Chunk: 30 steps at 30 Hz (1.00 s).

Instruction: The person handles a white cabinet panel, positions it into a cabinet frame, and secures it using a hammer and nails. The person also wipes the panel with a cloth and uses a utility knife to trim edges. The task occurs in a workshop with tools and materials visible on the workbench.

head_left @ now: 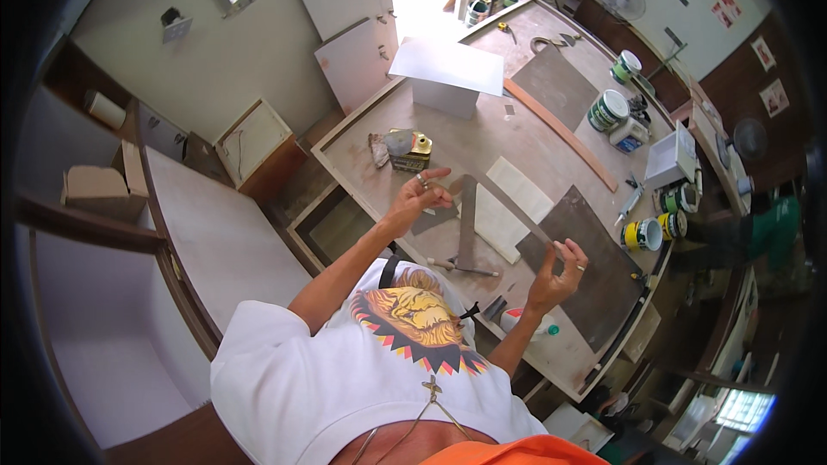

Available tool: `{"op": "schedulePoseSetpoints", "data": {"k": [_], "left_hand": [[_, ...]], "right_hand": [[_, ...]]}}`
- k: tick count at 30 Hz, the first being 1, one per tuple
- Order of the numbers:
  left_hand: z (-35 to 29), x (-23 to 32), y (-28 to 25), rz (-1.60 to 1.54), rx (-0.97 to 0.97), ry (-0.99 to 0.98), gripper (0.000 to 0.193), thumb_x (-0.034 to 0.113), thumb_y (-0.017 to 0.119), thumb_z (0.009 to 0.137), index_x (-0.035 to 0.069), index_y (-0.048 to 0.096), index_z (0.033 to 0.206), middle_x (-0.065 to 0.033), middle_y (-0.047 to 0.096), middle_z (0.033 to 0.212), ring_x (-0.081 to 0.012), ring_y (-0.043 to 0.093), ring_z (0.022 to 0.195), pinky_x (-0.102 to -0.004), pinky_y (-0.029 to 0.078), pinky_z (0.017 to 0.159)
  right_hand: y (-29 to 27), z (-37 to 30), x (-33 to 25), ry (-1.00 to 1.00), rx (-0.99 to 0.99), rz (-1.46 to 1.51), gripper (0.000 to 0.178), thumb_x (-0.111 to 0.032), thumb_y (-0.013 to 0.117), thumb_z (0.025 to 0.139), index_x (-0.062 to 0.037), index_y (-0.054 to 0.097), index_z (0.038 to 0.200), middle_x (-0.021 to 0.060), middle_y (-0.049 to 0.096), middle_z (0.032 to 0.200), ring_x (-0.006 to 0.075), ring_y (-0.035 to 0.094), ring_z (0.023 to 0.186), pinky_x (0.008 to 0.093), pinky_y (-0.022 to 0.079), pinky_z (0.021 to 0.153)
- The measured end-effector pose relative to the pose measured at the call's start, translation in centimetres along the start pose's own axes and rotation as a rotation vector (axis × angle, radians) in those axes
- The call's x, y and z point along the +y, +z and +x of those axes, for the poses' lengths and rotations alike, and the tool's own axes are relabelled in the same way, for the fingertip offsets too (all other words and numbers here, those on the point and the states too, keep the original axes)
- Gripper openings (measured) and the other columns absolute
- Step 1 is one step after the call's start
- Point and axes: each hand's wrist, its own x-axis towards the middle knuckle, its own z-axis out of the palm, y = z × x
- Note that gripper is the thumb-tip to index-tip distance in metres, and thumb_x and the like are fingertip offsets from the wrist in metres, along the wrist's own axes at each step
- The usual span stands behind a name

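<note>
My left hand (pixel 420 197) is raised over the near side of the worktable, index finger stretched out and the others partly bent, with nothing visible in it. A thin dark strip (pixel 515 209) slants between my hands, its lower end at the fingertips of my right hand (pixel 556 279), which appear to pinch it. Another brown strip (pixel 467 222) runs lengthwise beside my left fingers. Below lie a cream sheet (pixel 515 194) and a large dark brown sheet (pixel 594 267). A hammer-like tool (pixel 465 268) rests near the table's front edge.
The worktable (pixel 362 151) carries a metal can (pixel 409 151), a white panel (pixel 448 65) on a support, a long reddish wooden strip (pixel 560 133), a caulking gun (pixel 631 200) and several paint tubs (pixel 608 109). A bottle (pixel 517 320) lies near my right forearm. Cabinets (pixel 112 327) stand left.
</note>
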Motion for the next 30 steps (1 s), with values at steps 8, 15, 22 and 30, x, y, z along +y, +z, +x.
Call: {"op": "schedulePoseSetpoints", "data": {"k": [8,15,22,30], "left_hand": [[-2.4,-1.5,-0.3,-0.036,0.125,0.030,0.050,0.013,0.071,0.096,0.007,0.050,0.140,-0.0063,0.073,0.104,-0.0191,0.069,0.102,-0.0357,0.053,0.096],[-2.1,-3.1,-1.8,-0.011,0.155,-0.036,0.049,0.014,0.077,0.091,0.007,0.055,0.135,-0.0002,0.072,0.100,-0.0113,0.066,0.094,-0.0320,0.053,0.093],[0.2,-4.7,-0.5,-0.037,0.078,-0.121,0.036,0.017,0.070,0.098,0.009,0.058,0.131,-0.0021,0.072,0.102,-0.0101,0.067,0.093,-0.0272,0.054,0.088],[0.3,-4.5,0.2,-0.066,0.005,-0.156,0.031,0.019,0.059,0.104,0.011,0.057,0.135,-0.0052,0.072,0.106,-0.0136,0.070,0.095,-0.0313,0.054,0.091]], "right_hand": [[0.5,0.9,-0.5,-0.091,-0.134,0.054,0.014,-0.008,0.081,0.083,-0.0088,0.074,0.095,0.0065,0.067,0.109,0.0256,0.063,0.105,0.0396,0.049,0.091],[-0.8,1.5,0.6,-0.084,-0.116,-0.003,0.016,-0.007,0.082,0.081,-0.0085,0.074,0.095,0.0071,0.067,0.109,0.0265,0.062,0.105,0.0397,0.048,0.092],[-3.1,-0.1,2.3,0.015,-0.008,-0.106,0.013,-0.006,0.079,0.084,-0.0050,0.072,0.095,0.0116,0.067,0.108,0.0293,0.063,0.104,0.0411,0.050,0.090],[-2.9,-0.5,3.5,0.066,0.007,-0.130,0.013,-0.007,0.080,0.083,-0.0070,0.073,0.094,0.0083,0.066,0.109,0.0279,0.063,0.103,0.0422,0.050,0.088]]}}
